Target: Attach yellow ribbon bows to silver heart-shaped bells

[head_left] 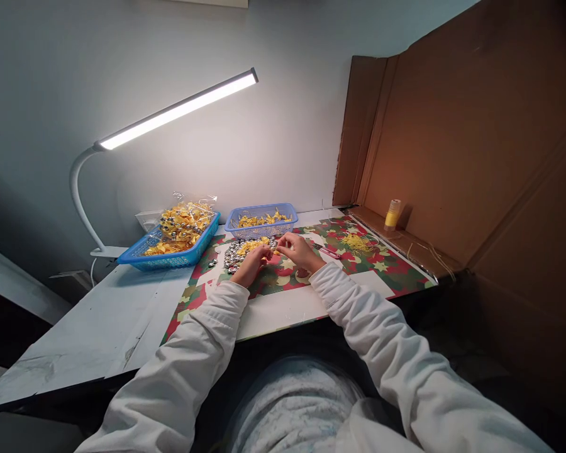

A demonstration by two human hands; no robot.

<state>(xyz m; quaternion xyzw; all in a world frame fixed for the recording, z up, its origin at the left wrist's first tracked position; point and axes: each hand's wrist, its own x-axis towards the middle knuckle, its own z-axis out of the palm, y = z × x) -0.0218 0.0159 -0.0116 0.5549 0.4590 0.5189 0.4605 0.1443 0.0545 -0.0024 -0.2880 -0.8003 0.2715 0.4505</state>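
My left hand [251, 265] is closed in a pinch just above the patterned sheet, its fingertips turned toward the right. Facing it, my right hand [298, 249] also pinches, thumb and finger pressed together. A small bit of yellow shows between the two hands, too small to make out. Right beyond them lies a heap of shiny silver beads or bells [231, 257] with yellow ribbon-like pieces [255, 244] on top. Beside my right wrist rests a pink-handled cutter [329, 252].
A blue basket [170, 259] with bagged yellow and silver pieces stands left; a smaller blue basket [261, 231] stands behind the heap. Yellow strings [357, 243] lie right, near a yellow-and-white cylinder [393, 215]. A lamp [179, 108] overhangs; cardboard [453, 138] walls the right side.
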